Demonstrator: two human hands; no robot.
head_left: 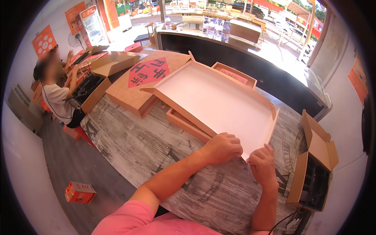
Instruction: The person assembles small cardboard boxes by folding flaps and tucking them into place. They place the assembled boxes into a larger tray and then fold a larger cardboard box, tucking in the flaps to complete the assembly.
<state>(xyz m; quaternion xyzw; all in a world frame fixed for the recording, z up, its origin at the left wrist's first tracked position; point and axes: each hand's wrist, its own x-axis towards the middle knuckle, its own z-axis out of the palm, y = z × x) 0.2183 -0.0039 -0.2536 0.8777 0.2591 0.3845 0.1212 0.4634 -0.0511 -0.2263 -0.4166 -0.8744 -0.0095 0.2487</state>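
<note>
Both hands were on a shallow rectangular tray of brown cardboard with a white inside [219, 105], at its near right corner. The left hand [223, 149] was curled over the end of the long near wall; the right hand [261, 162] pinched the short right-hand wall, thumb up along the edge. Both grips looked closed on cardboard; exact fingertip contact was partly hidden. The corner itself came between the two hands, just beside each. Key relation: the tray's body lay ahead and to the left of the grip, long axis running from far left to near right, so the held corner was the end closest to the person. The far left corner, flaps splayed, was well apart from either hand. Under the tray's near edge sat a narrow brown cardboard box side [190, 125], on a grey wood-print table [149, 141]. Beyond to the left was a flat brown box [125, 102] bearing a red diamond-shaped paper [147, 72]. An open brown carton with dark contents [298, 180] stood to the right, apart from the right hand.
</note>
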